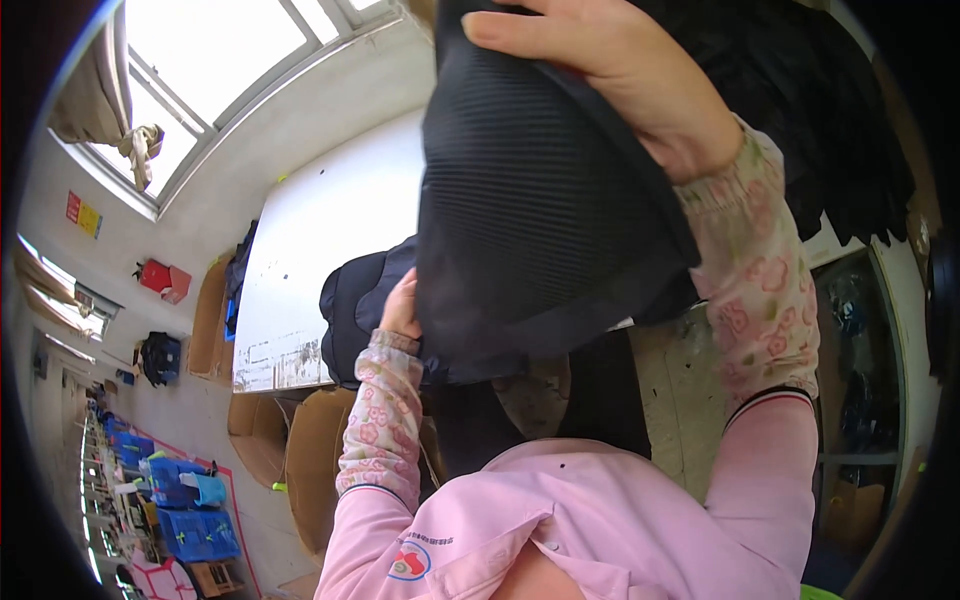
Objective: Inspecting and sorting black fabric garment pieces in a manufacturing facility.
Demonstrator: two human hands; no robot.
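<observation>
A black fabric piece [540, 200] with a ribbed panel hangs raised over the table's near edge. My right hand [620, 75] grips it by the upper edge, thumb stretched across its front and the other fingertips cut off by the picture's top. At its lower left side is my left hand [402, 305], mostly covered by the fabric, its fingers hidden. Another black piece [350, 300], padded and with curved seams, lies on the white table [330, 200] just left of that hand.
Heaped black fabric [800, 110] lies at the far right. Cardboard boxes [315, 460] stand below the table at left. Blue crates [195, 535] are on the floor farther left. A window [215, 60] and a red wall box [160, 280] are beyond the table.
</observation>
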